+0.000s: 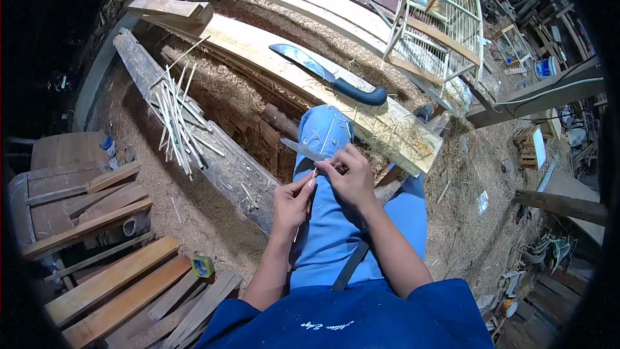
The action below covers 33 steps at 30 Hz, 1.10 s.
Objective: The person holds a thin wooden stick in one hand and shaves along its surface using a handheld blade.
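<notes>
Above my knee, my right hand (351, 177) is closed around a small knife, whose thin blade (301, 149) points to the upper left. My left hand (292, 204) pinches a thin wooden stick (296, 235) close to the fingertips of the other hand. Pale shavings lie on the blue trouser leg (325, 130) beneath them. A large knife with a black handle (360, 92) rests on the thick light plank (258, 52) ahead. To the left, a pile of thin sticks (173, 116) lies across a weathered beam (227, 163).
A wooden cage (439, 22) with thin bars stands at the upper right. Boards (119, 278) are stacked at the lower left, with a yellow tape measure (203, 266) beside them. Shavings cover the ground. Part of another person shows at the top left edge.
</notes>
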Tool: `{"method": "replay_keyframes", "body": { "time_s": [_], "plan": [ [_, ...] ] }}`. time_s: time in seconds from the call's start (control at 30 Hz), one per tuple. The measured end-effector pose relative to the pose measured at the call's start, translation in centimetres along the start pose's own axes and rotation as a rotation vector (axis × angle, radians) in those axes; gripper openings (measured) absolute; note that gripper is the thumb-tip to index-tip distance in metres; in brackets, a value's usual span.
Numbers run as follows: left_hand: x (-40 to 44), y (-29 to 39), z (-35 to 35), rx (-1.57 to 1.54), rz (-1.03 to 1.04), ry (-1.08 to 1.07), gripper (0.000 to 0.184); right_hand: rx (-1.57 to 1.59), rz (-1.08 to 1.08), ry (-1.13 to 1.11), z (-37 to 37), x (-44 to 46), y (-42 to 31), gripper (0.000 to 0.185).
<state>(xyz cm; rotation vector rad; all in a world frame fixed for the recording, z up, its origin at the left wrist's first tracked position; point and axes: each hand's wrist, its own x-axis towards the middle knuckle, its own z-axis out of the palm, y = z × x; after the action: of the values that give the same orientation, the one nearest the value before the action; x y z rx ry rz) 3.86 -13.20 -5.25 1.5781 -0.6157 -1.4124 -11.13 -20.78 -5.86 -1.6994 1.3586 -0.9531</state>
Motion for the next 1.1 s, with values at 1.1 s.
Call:
{"method": "replay_keyframes", "body": {
  "time_s": [1.1],
  "plan": [
    [-1.3, 0.1, -0.5, 0.044, 0.035, 0.008, 0.027, -0.051, -0.032, 0.006, 0.0, -0.6, 0.2, 0.029]
  ]
}}
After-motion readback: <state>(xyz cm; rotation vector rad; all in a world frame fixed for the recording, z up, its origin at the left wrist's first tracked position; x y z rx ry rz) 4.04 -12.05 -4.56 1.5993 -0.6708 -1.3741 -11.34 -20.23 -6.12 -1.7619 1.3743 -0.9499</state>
